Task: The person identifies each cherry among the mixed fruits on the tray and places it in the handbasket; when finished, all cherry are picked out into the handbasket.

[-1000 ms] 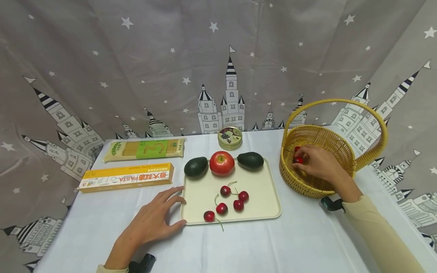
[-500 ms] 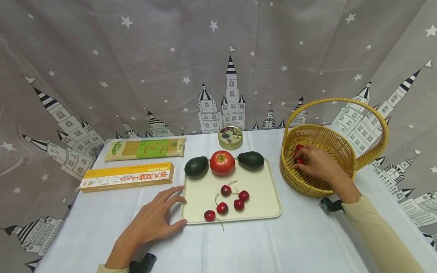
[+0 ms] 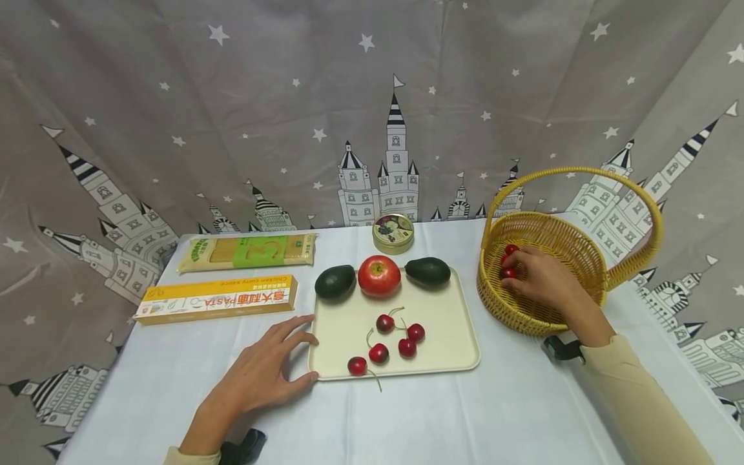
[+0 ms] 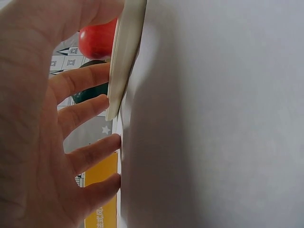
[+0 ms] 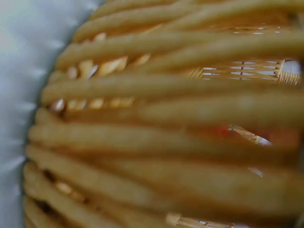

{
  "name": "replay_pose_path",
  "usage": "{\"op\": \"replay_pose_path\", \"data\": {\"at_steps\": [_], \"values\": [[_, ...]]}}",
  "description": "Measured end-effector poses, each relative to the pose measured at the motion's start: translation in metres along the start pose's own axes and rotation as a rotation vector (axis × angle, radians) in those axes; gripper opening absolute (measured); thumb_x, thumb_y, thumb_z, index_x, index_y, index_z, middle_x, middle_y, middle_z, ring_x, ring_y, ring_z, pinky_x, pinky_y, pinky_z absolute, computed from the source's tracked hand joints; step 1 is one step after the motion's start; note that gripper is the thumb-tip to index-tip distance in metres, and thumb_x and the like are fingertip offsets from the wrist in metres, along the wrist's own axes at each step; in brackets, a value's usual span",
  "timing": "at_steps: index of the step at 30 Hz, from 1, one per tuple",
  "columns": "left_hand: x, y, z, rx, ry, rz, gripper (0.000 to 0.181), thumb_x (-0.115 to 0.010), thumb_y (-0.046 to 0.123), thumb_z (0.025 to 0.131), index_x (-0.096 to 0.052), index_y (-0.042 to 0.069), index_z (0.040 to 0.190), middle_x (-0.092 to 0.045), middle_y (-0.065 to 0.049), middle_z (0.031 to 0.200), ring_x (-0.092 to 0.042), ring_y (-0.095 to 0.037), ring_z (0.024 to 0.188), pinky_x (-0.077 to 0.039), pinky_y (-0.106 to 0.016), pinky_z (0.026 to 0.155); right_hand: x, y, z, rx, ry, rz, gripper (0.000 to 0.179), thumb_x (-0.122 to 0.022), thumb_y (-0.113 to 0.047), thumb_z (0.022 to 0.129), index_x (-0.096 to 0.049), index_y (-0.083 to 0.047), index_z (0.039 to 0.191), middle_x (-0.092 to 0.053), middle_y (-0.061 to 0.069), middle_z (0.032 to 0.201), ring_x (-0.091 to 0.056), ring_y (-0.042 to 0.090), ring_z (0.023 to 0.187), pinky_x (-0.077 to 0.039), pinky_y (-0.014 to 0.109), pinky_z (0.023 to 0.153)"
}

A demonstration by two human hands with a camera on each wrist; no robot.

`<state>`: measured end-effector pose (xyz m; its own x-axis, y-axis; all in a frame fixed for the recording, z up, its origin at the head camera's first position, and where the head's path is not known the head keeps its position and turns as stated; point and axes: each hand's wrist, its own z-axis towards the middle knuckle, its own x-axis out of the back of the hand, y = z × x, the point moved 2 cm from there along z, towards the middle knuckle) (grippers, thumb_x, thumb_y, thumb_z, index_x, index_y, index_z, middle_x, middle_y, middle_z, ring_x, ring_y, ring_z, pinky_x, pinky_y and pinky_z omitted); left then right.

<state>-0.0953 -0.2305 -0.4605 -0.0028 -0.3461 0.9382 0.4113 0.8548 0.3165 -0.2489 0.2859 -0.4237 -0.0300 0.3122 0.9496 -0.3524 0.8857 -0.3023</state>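
In the head view my right hand point(image 3: 546, 281) reaches down into the yellow wicker basket point(image 3: 487, 303). Its thumb and forefinger pinch a red cherry point(image 3: 508, 274), and another cherry point(image 3: 511, 249) lies just beyond the fingers. Basket weave point(image 5: 142, 137) fills the right wrist view and hides that hand. On the left, my left hand point(image 3: 261, 368) has its fingers spread, with fingertips at the left edge of the cream tray point(image 3: 343, 332). Several stemmed cherries point(image 3: 378, 353) lie on the tray. A red apple point(image 3: 379, 276) and two dark green avocados point(image 3: 335, 283) line its far side.
Left of the tray lie a yellow pasta box point(image 3: 217, 300) and, behind it, a bag of noodles point(image 3: 247, 252). A round tin point(image 3: 392, 233) stands behind the apple. The basket's tall handle point(image 3: 572, 170) arches above the right hand. A printed curtain point(image 3: 261, 77) hangs behind the table.
Both hands stay almost where they were, the left at the tray's edge and the right inside the basket. The cherry beyond the right fingers shows slightly more than before.
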Motion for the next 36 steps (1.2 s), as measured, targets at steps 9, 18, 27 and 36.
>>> {"op": "replay_pose_path", "data": {"at_steps": [9,18,27,36], "values": [[0.0,0.0,-0.001,0.019,-0.015,-0.01,0.043,-0.086,0.047,0.084,-0.068,0.034,0.12,-0.051,0.003,0.163,-0.053,-0.028,0.145,-0.06,-0.051,0.092,0.009,-0.017,-0.001,0.018,0.103,0.004,0.034,-0.083,-0.023,0.096,-0.073,-0.005,0.124,-0.068,0.017,0.115,-0.07,0.036,0.093,-0.058,0.056,0.079],[0.0,0.0,-0.002,0.015,-0.009,-0.005,0.044,-0.087,0.046,0.083,-0.068,0.033,0.12,-0.051,0.002,0.163,-0.053,-0.029,0.145,-0.06,-0.05,0.09,0.013,-0.058,-0.002,0.125,0.229,0.082,0.028,-0.079,-0.019,0.098,-0.075,-0.006,0.122,-0.071,0.012,0.1,-0.061,0.026,0.08,-0.051,0.041,0.068],[0.002,0.0,-0.002,0.011,0.0,0.004,0.043,-0.087,0.047,0.083,-0.068,0.034,0.12,-0.051,0.003,0.163,-0.054,-0.028,0.144,-0.06,-0.05,0.09,0.008,-0.096,-0.01,0.24,0.261,0.179,0.025,-0.081,-0.011,0.096,-0.074,-0.008,0.12,-0.071,0.007,0.108,-0.065,0.023,0.089,-0.058,0.041,0.075],[0.001,0.001,-0.001,0.013,-0.01,-0.006,0.042,-0.086,0.047,0.084,-0.068,0.033,0.12,-0.05,0.003,0.164,-0.053,-0.028,0.145,-0.06,-0.05,0.09,-0.017,-0.122,-0.013,0.403,0.142,0.256,0.027,-0.083,-0.007,0.092,-0.075,-0.006,0.118,-0.075,0.008,0.108,-0.072,0.02,0.092,-0.062,0.038,0.075]]}}
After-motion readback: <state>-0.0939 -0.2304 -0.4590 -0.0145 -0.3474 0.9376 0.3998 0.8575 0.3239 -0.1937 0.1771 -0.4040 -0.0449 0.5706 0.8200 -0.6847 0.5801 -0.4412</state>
